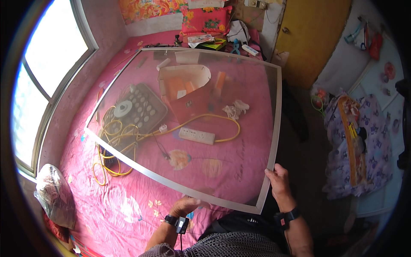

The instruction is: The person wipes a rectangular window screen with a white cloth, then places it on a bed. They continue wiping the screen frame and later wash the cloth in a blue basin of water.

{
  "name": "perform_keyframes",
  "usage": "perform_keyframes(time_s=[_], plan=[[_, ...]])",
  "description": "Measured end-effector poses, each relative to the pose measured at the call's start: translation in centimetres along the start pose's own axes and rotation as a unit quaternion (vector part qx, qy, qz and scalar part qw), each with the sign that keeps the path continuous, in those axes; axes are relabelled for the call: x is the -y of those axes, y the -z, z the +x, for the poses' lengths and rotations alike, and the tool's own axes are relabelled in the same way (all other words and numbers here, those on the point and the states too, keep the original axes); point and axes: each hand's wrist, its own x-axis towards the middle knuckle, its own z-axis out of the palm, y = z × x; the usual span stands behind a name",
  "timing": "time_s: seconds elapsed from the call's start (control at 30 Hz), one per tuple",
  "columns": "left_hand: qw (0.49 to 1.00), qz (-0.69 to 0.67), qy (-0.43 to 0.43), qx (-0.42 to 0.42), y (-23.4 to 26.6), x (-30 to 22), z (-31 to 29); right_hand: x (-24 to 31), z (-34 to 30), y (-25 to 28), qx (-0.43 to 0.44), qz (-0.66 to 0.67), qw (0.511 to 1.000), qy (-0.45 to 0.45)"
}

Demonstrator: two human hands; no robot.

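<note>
A large framed window screen (pixel 188 189), with a pale metal frame and see-through mesh, is held tilted over the bed in front of me. My right hand (pixel 280 182) grips its right edge near the close corner, thumb on the frame. Around the near edge my left hand (pixel 187 205) is closed, its fingers partly hidden beneath the mesh. Through the mesh show a white power strip (pixel 197 135) with a yellow cord (pixel 233 136), an open cardboard box (pixel 184 100), a grey tray (pixel 155 112) of round pieces and a crumpled white tissue (pixel 236 109).
A pink flowered sheet (pixel 98 201) covers the bed. Blue-handled pliers (pixel 236 46), papers and a red pillow (pixel 205 20) lie at its far end. The window (pixel 51 64) is left. A wooden door (pixel 310 38) and a purple patterned cloth (pixel 379 141) are right.
</note>
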Motion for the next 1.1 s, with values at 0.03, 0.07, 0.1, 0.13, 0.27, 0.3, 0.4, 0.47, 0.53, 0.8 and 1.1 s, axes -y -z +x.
perform_keyframes(time_s=[0.03, 0.07, 0.1, 0.13, 0.27, 0.3, 0.4, 0.47, 0.53, 0.8, 1.1], plan=[[0.999, 0.015, -0.022, -0.02, -0.3, -0.1, 0.3, -0.1, 0.4, -0.2, 0.003, -0.013, 1.0, 0.006], [0.999, 0.003, -0.026, -0.018, -0.4, -0.2, 0.5, 0.0, 0.8, -0.3, -0.018, -0.036, 0.999, -0.024], [1.0, -0.003, -0.028, -0.011, -0.4, -0.2, 0.6, 0.1, 1.2, -0.5, 0.014, -0.043, 0.999, 0.015], [0.999, -0.014, -0.043, -0.006, -0.2, -0.3, 0.7, 0.2, 1.7, -0.7, 0.022, -0.06, 0.998, 0.017], [0.994, -0.057, -0.077, -0.058, 1.0, -0.9, 0.7, 1.2, 3.5, -2.5, 0.074, -0.169, 0.983, -0.011], [0.989, -0.072, -0.101, -0.074, 1.3, -1.3, 0.7, 1.5, 4.0, -3.2, 0.1, -0.158, 0.982, -0.01], [0.99, 0.003, -0.122, -0.068, 1.5, -2.3, 1.0, 2.3, 5.5, -5.6, 0.155, -0.126, 0.975, -0.093], [0.989, 0.109, -0.099, -0.02, 1.0, -2.6, 1.4, 2.3, 7.1, -8.6, 0.179, -0.247, 0.952, 0.035], [0.981, 0.18, -0.031, -0.065, -0.3, -1.9, 2.1, 2.1, 7.7, -10.1, 0.207, -0.237, 0.949, 0.021], [0.967, -0.027, -0.172, -0.186, 1.0, -2.0, 4.0, 0.4, 4.0, -3.3, 0.125, -0.224, 0.966, 0.038], [0.95, -0.033, -0.285, -0.121, 7.7, -8.5, 7.0, -3.3, -5.4, 10.8, -0.116, -0.126, 0.98, -0.099]])
